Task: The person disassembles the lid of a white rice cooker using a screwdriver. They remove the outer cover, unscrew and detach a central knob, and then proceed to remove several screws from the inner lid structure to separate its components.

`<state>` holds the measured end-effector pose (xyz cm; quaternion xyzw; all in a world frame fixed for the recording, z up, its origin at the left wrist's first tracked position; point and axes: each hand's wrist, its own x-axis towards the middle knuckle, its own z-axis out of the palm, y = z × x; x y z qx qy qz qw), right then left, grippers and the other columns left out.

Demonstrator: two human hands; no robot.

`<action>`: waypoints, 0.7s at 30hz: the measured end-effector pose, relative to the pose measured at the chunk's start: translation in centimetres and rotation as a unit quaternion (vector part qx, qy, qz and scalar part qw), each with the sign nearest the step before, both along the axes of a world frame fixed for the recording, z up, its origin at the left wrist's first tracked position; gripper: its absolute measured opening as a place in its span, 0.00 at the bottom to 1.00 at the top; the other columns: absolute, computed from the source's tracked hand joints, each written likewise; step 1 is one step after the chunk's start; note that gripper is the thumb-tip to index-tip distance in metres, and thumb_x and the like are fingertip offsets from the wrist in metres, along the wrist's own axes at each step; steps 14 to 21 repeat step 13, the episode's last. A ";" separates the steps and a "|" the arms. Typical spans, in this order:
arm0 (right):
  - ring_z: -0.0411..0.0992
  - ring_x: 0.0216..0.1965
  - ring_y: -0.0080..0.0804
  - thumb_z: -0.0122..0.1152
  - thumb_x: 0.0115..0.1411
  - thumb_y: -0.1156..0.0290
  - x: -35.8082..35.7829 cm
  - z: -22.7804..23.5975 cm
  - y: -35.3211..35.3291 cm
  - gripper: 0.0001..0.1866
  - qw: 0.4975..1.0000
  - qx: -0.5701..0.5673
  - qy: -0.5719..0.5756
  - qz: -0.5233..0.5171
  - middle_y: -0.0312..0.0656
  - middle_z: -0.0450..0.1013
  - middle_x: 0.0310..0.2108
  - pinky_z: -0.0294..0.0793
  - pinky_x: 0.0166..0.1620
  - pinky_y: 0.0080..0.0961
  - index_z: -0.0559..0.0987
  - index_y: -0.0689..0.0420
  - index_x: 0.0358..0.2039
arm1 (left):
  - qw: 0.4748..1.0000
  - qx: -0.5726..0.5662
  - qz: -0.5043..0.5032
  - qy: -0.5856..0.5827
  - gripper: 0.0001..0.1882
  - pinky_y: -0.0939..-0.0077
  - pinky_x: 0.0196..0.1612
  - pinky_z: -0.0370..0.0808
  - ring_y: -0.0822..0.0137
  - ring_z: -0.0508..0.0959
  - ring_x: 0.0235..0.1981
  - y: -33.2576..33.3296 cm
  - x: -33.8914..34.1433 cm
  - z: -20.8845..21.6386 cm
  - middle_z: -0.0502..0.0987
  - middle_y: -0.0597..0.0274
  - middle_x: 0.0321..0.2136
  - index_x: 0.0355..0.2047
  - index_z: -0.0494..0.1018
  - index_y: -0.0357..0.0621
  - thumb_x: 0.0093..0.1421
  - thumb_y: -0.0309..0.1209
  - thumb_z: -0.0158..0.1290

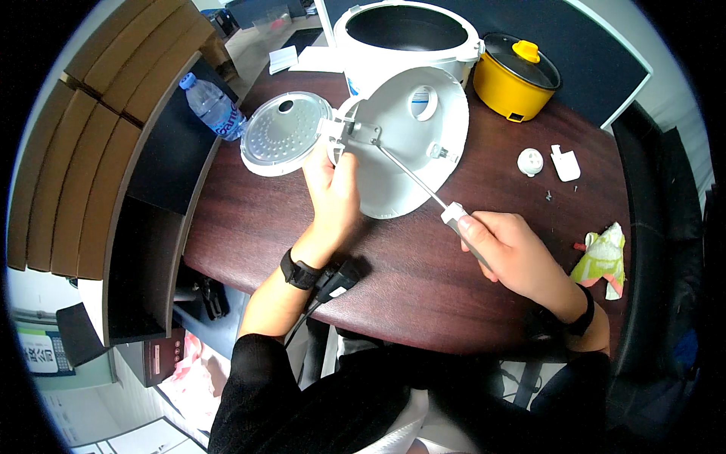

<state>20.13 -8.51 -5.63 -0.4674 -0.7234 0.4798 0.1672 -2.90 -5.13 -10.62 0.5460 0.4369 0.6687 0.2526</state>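
My left hand [333, 197] grips the hinge edge of a white plastic lid shell [412, 147], its hollow inside turned toward me. My right hand [505, 253] is closed around the grey and white handle of a screwdriver [416, 180]. The screwdriver's tip meets the small metal hinge bracket [364, 133] on the lid, near my left fingers; whether it sits in a screw is too small to tell. Left of the lid lies a round perforated inner cover [276, 140]. Behind the lid stands a white rice cooker body [355, 53] with a dark inside.
A yellow electric pot [507, 91] stands at the far right. Nearer are a round white part [530, 161], a white plastic piece [566, 164], small screws [549, 196] and a cloth [603, 261]. A bottle [210, 107] stands left; a black plug [336, 284] lies at the front edge.
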 end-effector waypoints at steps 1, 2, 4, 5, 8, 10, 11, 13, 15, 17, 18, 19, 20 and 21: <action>0.63 0.10 0.29 0.45 0.64 0.56 0.0 -0.2 -0.2 0.22 0.998 -0.057 0.038 -0.008 0.42 0.65 0.10 0.62 0.17 0.25 0.70 0.61 0.21 | 1.000 -0.009 0.000 0.004 0.11 0.83 0.29 0.61 0.79 0.63 0.25 0.0 -0.1 0.0 0.68 0.70 0.24 0.34 0.70 0.34 0.54 0.24 0.40; 0.61 0.09 0.24 0.43 0.65 0.55 -0.1 -0.3 -0.3 0.23 0.991 -0.113 0.076 -0.017 0.39 0.64 0.09 0.60 0.16 0.22 0.69 0.61 0.21 | 1.000 -0.001 0.003 0.003 0.11 0.83 0.28 0.61 0.79 0.63 0.25 0.0 0.0 -0.2 0.68 0.70 0.24 0.34 0.70 0.34 0.54 0.24 0.40; 0.58 0.08 0.18 0.37 0.66 0.54 -0.2 -0.4 -0.3 0.23 0.985 -0.145 0.098 0.003 0.35 0.62 0.08 0.57 0.14 0.16 0.69 0.60 0.24 | 1.000 0.017 0.011 0.004 0.11 0.83 0.28 0.61 0.79 0.63 0.25 0.2 0.1 -0.2 0.68 0.70 0.24 0.35 0.70 0.34 0.54 0.24 0.40; 0.56 0.08 0.16 0.34 0.67 0.54 -0.3 -0.5 -0.3 0.23 0.981 -0.160 0.108 0.013 0.33 0.61 0.08 0.55 0.13 0.13 0.69 0.59 0.26 | 1.000 0.015 0.011 0.005 0.11 0.83 0.28 0.61 0.79 0.63 0.25 0.2 0.0 -0.2 0.68 0.70 0.24 0.35 0.70 0.34 0.54 0.23 0.40; 0.56 0.07 0.16 0.32 0.67 0.53 -0.5 -0.7 -0.3 0.25 0.976 -0.176 0.126 0.004 0.34 0.61 0.07 0.55 0.13 0.13 0.68 0.59 0.26 | 1.000 0.010 0.011 0.005 0.11 0.84 0.28 0.61 0.79 0.63 0.25 0.2 -0.1 -0.2 0.68 0.70 0.24 0.35 0.70 0.34 0.54 0.23 0.40; 0.56 0.07 0.16 0.32 0.67 0.53 -0.4 -1.0 -0.3 0.25 0.970 -0.197 0.141 0.006 0.34 0.61 0.07 0.55 0.12 0.13 0.68 0.59 0.26 | 1.000 0.013 0.013 -0.001 0.12 0.84 0.28 0.61 0.79 0.63 0.25 0.2 0.0 -0.3 0.68 0.70 0.24 0.35 0.70 0.34 0.54 0.23 0.40; 0.56 0.07 0.16 0.32 0.67 0.52 -0.4 -1.1 -0.3 0.25 0.967 -0.207 0.148 0.008 0.35 0.61 0.07 0.55 0.12 0.13 0.68 0.59 0.26 | 1.000 0.015 0.013 0.003 0.12 0.84 0.28 0.61 0.79 0.63 0.25 0.2 0.0 -0.3 0.68 0.70 0.24 0.36 0.70 0.34 0.54 0.23 0.40; 0.57 0.07 0.17 0.32 0.67 0.52 -0.5 -1.0 -0.3 0.25 0.964 -0.228 0.140 -0.001 0.35 0.62 0.08 0.55 0.12 0.13 0.69 0.59 0.27 | 1.000 0.020 0.010 0.010 0.11 0.84 0.28 0.61 0.80 0.63 0.25 0.1 0.0 -0.2 0.68 0.70 0.24 0.36 0.71 0.35 0.55 0.24 0.40; 0.57 0.07 0.17 0.32 0.67 0.52 -0.5 -1.0 -0.3 0.25 0.964 -0.228 0.140 -0.001 0.35 0.62 0.08 0.55 0.12 0.13 0.69 0.59 0.27 | 1.000 0.020 0.010 0.010 0.11 0.84 0.28 0.61 0.80 0.63 0.25 0.1 0.0 -0.2 0.68 0.70 0.24 0.36 0.71 0.35 0.55 0.24 0.40; 0.57 0.07 0.17 0.32 0.67 0.52 -0.5 -1.0 -0.3 0.25 0.964 -0.228 0.140 -0.001 0.35 0.62 0.08 0.55 0.12 0.13 0.69 0.59 0.27 | 1.000 0.020 0.010 0.010 0.11 0.84 0.28 0.61 0.80 0.63 0.25 0.1 0.0 -0.2 0.68 0.70 0.24 0.36 0.71 0.35 0.55 0.24 0.40; 0.57 0.07 0.17 0.32 0.67 0.52 -0.5 -1.0 -0.3 0.25 0.964 -0.228 0.140 -0.001 0.35 0.62 0.08 0.55 0.12 0.13 0.69 0.59 0.27 | 1.000 0.020 0.010 0.010 0.11 0.84 0.28 0.61 0.80 0.63 0.25 0.1 0.0 -0.2 0.68 0.70 0.24 0.36 0.71 0.35 0.55 0.24 0.40; 0.57 0.07 0.17 0.32 0.67 0.52 -0.5 -1.0 -0.3 0.25 0.964 -0.228 0.140 -0.001 0.35 0.62 0.08 0.55 0.12 0.13 0.69 0.59 0.27 | 1.000 0.020 0.010 0.010 0.11 0.84 0.28 0.61 0.80 0.63 0.25 0.1 0.0 -0.2 0.68 0.70 0.24 0.36 0.71 0.35 0.55 0.24 0.40; 0.57 0.07 0.17 0.32 0.67 0.52 -0.5 -1.0 -0.3 0.25 0.964 -0.228 0.140 -0.001 0.35 0.62 0.08 0.55 0.12 0.13 0.69 0.59 0.27 | 1.000 0.020 0.010 0.010 0.11 0.84 0.28 0.61 0.80 0.63 0.25 0.1 0.0 -0.2 0.68 0.70 0.24 0.36 0.71 0.35 0.55 0.24 0.40; 0.57 0.07 0.17 0.32 0.67 0.52 -0.5 -1.0 -0.3 0.25 0.964 -0.228 0.140 -0.001 0.35 0.62 0.08 0.55 0.12 0.13 0.69 0.59 0.27 | 1.000 0.020 0.010 0.010 0.11 0.84 0.28 0.61 0.80 0.63 0.25 0.1 0.0 -0.2 0.68 0.70 0.24 0.36 0.71 0.35 0.55 0.24 0.40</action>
